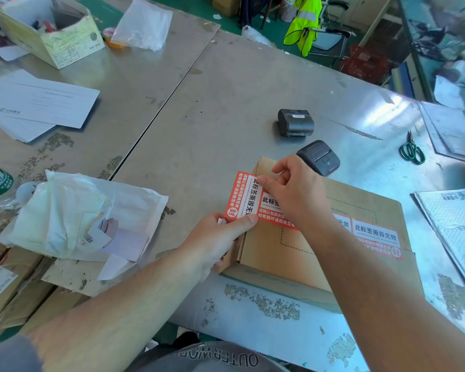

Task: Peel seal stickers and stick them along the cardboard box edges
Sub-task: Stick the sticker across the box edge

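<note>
**Mia:** Where is the red sticker (243, 196)?

**Ben:** It is at the side of the cardboard box (274, 253) that faces the left edge of the desk (226, 103). The box lies flat, close to the near edge of the desk.

**Mia:** Who holds it?

**Ben:** Both hands. The left hand (218, 237) pinches the near end between thumb and fingers. The right hand (295, 194) pinches the far end with its fingertips.

**Mia:** Which way does it point?

**Ben:** Its long side runs from near to far, along that box edge. The far end leans a little to the right. The words on it read sideways. Part of it sticks out past the box, over the desk.

**Mia:** Is it stuck down yet?

**Ben:** I cannot tell. I think it is just being laid on.

**Mia:** What could go wrong?

**Ben:** If one hand pulls harder, it could go on crooked. If it is pressed down too fast, it could get a wrinkle or a bubble. The part that sticks out could fold and stick to itself, or to a finger. It also sits right by a second sticker (273, 208) that lies across the box top, so it may cover some of those words.

**Mia:** Any more stickers?

**Ben:** Yes, a third sticker (376, 234) is on the right end of the box.
</note>
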The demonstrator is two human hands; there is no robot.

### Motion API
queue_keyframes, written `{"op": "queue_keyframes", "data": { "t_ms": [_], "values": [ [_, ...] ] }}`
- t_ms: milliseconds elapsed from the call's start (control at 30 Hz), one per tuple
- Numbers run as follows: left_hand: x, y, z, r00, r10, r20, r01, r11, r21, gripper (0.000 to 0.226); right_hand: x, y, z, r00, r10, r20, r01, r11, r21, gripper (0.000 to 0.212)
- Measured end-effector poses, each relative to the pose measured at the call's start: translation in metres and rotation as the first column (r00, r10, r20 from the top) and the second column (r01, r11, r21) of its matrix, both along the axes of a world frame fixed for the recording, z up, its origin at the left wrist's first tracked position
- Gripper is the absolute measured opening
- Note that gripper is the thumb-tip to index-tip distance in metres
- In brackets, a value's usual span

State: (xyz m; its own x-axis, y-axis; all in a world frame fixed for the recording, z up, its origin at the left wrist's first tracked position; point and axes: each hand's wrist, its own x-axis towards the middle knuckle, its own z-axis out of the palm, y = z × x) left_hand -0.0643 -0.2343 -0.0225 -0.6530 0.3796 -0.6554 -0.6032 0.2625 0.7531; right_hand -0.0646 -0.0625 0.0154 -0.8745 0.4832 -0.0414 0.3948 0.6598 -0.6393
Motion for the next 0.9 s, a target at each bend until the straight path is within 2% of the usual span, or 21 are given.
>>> {"op": "queue_keyframes", "data": {
  "t_ms": [300, 500, 600, 800, 900],
  "values": [
    [-0.016, 0.006, 0.003, 0.995, 0.099, -0.029, -0.1, 0.995, 0.001, 0.04, 0.004, 0.001, 0.0, 0.999, 0.031, -0.019, -0.031, 0.999, -0.021, 0.027],
    [-0.021, 0.017, -0.006, 0.995, 0.074, -0.07, -0.075, 0.997, -0.014, 0.056, 0.006, 0.001, -0.006, 0.995, 0.054, -0.081, -0.052, 0.998, 0.029, 0.024],
    [-0.026, 0.026, -0.014, 0.993, 0.084, -0.088, -0.088, 0.995, -0.039, 0.052, 0.006, 0.002, -0.008, 0.993, 0.066, -0.098, -0.063, 0.997, 0.04, 0.023],
    [-0.043, 0.047, -0.018, 0.986, 0.159, -0.06, -0.163, 0.983, -0.089, 0.059, 0.006, 0.002, -0.008, 0.991, 0.085, -0.1, -0.082, 0.996, 0.042, 0.021],
    [-0.049, 0.055, -0.02, 0.975, 0.186, -0.122, -0.197, 0.976, -0.092, 0.059, 0.006, 0.002, -0.009, 0.991, 0.083, -0.106, -0.08, 0.996, 0.037, 0.021]
  ]
}}
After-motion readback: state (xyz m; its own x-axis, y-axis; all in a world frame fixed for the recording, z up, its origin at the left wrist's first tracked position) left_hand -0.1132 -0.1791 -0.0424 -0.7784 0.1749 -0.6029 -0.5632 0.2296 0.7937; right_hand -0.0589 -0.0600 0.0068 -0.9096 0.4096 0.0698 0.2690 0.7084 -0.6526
